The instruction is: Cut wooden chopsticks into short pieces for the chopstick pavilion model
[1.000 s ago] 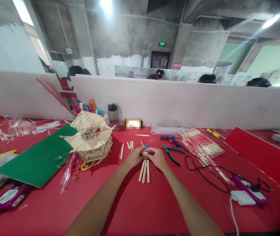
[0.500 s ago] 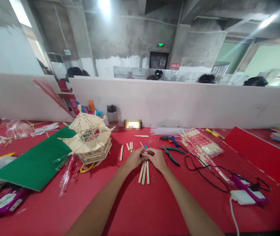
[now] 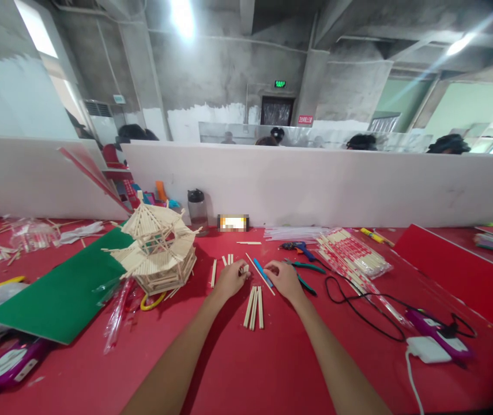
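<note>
My left hand [image 3: 230,279] is closed in a pinch on a few short wooden stick pieces [image 3: 244,268] just above the red table [image 3: 246,369]. My right hand [image 3: 285,278] rests beside it with fingers curled, its fingertips against a blue tool [image 3: 262,272] that lies slanted next to a thin long stick. What those fingers hold, if anything, is hidden. Three cut sticks [image 3: 253,307] lie side by side on the table between my wrists. More short sticks [image 3: 228,260] lie just beyond my left hand.
A stick-built pavilion model [image 3: 156,248] stands at the left on a green board [image 3: 58,294]. Pliers [image 3: 305,268], wrapped chopstick packs [image 3: 354,251], a black cable and a purple glue gun [image 3: 434,326] lie at the right. A bottle [image 3: 196,208] stands by the white partition [image 3: 337,184].
My hands, which were joined on the small stick pieces, have moved apart. The left hand keeps the pieces, and the blue tool now shows between the hands.
</note>
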Demonstrator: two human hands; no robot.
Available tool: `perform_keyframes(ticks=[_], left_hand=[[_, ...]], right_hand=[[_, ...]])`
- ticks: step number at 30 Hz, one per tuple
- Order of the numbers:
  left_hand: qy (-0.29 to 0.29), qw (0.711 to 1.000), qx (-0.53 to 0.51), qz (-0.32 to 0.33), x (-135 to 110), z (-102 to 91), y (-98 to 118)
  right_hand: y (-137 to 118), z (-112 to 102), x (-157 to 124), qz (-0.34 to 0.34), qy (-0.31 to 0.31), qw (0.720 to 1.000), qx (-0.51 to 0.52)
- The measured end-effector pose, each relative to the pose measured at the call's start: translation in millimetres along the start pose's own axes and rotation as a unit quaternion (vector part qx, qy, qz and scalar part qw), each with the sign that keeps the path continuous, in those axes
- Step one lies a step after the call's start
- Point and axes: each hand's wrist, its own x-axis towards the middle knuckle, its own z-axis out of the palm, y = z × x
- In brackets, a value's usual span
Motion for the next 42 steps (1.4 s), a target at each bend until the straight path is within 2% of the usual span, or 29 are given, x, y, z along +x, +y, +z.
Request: perform_keyframes(ticks=[7,13,26,37,42], left_hand=[[-0.011,0.999,0.001,0.043,-5,-2.1,12],[-0.012,0.998,0.020,0.066,-6,-1.6,14],[0.004,0.998,0.041,0.045,-3,1.0,10],[0.018,0.999,-0.004,0.032,-4,-18.7,10],[-0.003,0.999,0.013,0.035,-6,-21.4,15]], right_hand=[[-17,2,-11,0.008,-0.080,0.981,-0.179],[-27,5,-16,0.046,-0.100,0.955,-0.275],[-33,9,-16,0.087,-0.119,0.930,-0.335],[-34,13,-14,0.083,-0.129,0.927,-0.343],[-35,19,-16,0.082,-0.121,0.924,-0.353]])
